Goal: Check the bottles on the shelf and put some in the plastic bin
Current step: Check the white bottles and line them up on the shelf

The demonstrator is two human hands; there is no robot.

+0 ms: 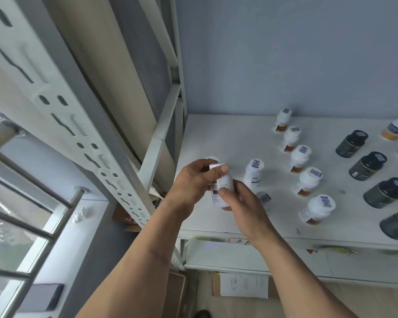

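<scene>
Both hands hold one white bottle (223,182) above the left part of the white shelf (216,138). My left hand (193,182) wraps its cap end and my right hand (241,200) pinches its lower body. Another white bottle (253,172) stands just right of them, and one more (263,198) is partly hidden behind my right hand. A row of several white bottles (307,181) runs back to front. Several dark bottles (368,166) stand further right. No plastic bin is in view.
Two orange-banded bottles (396,128) stand at the far right rear. The perforated white shelf upright (83,125) slants across the left. A window rail (62,216) and sill lie at lower left, with a dark phone (41,297) on the sill. A paper label (242,284) hangs below the shelf.
</scene>
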